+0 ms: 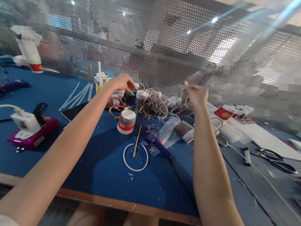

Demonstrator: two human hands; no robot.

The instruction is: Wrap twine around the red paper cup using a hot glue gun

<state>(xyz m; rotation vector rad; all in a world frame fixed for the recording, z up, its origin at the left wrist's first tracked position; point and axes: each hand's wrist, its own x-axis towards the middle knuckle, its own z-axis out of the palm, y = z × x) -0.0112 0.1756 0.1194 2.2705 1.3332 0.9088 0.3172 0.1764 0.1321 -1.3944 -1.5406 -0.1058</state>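
White ring (135, 157) nearest – L hand (121, 82) pinches into cups (141, 96); R hand (196, 95) grips thin wire (185, 83)

No text, brand or number can be read here. The red band on the paper cup (126, 122) at the middle of the tabletop (100, 172) shows only a blur. The red cup (225, 112) at the far right carries a pale round mark, too small to read. Some patches of the background are pixelated.
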